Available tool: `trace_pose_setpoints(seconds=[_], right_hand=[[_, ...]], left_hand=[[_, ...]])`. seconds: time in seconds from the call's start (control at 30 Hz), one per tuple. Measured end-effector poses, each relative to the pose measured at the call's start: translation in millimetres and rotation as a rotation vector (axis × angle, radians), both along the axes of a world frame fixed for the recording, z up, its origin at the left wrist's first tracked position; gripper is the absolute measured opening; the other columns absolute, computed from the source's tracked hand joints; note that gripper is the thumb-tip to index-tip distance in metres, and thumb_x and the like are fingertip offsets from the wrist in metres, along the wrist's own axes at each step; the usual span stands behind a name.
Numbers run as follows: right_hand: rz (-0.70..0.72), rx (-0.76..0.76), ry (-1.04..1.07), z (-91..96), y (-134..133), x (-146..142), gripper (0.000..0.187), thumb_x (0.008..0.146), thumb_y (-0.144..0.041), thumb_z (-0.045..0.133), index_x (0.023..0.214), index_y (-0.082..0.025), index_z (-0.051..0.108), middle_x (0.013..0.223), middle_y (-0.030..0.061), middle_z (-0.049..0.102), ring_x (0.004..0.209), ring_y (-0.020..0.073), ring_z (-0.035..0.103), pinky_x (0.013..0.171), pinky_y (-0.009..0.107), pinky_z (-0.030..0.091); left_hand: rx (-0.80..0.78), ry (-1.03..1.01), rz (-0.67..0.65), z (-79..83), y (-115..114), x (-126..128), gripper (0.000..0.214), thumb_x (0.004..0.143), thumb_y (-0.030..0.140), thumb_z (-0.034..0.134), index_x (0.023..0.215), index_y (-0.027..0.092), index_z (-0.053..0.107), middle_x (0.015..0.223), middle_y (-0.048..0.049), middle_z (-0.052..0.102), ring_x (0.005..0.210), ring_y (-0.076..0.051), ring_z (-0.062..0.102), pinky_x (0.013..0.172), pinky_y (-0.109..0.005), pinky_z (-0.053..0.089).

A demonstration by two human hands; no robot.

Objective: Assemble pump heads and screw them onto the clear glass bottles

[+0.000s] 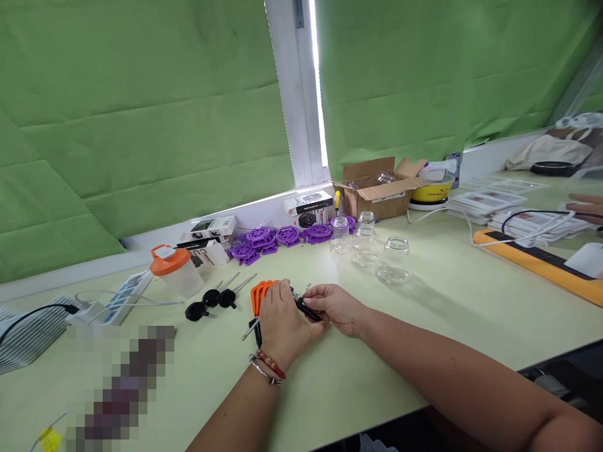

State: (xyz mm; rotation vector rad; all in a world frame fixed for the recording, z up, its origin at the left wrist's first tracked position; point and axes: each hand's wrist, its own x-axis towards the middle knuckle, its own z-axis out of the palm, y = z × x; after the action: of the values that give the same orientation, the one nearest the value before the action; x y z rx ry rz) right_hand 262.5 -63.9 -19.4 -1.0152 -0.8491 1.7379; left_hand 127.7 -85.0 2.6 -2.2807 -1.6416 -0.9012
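Note:
My left hand (286,326) is closed over a black elongated part (308,309), palm down near the table top. Orange looped plastic pieces (260,294) show just past its fingers, and a thin metal rod with a brass-coloured tip (250,330) sticks out on its left side. My right hand (335,306) pinches at the same black part, thumb and fingertips together. Small bits (308,286) lie beyond the fingers, too small to name. How the orange and black pieces join is hidden under my left hand. To the left lie several black round-headed pieces with metal rods (227,298).
Glass jars (394,260) stand beyond my right hand, before purple plastic parts (288,236) and an open cardboard box (381,204). An orange-lidded shaker (174,270) and a power strip (127,298) are at left. At right are an orange bar (537,260) and another person's hand (586,206).

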Motion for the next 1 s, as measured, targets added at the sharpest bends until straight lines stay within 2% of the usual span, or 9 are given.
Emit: trace_pose_setpoints(seconds=[0.43,1.0], right_hand=[[-0.031,-0.006,0.047,-6.8,2.1,-2.7,0.019,0.063,-0.008,0.076,0.075,-0.015,0.062,0.065,-0.0013,0.063,0.061,0.0114,0.061,0.066,0.028,0.052],[-0.053,-0.067,0.046,-3.1,0.7,-4.0,0.014,0.068,-0.005,0.07,0.073,-0.014,0.06,0.063,0.0024,0.066,0.059,0.0149,0.065,0.067,0.032,0.055]], left_hand=[[-0.005,-0.014,-0.021,-3.1,-0.1,0.2,0.075,0.051,0.046,0.069,0.113,0.014,0.045,0.103,-0.0132,0.056,0.099,-0.033,0.055,0.085,-0.047,0.045],[0.009,-0.028,-0.031,-1.9,-0.5,0.5,0.071,0.051,0.045,0.069,0.112,0.016,0.045,0.1,-0.0119,0.056,0.098,-0.033,0.055,0.083,-0.047,0.045]])
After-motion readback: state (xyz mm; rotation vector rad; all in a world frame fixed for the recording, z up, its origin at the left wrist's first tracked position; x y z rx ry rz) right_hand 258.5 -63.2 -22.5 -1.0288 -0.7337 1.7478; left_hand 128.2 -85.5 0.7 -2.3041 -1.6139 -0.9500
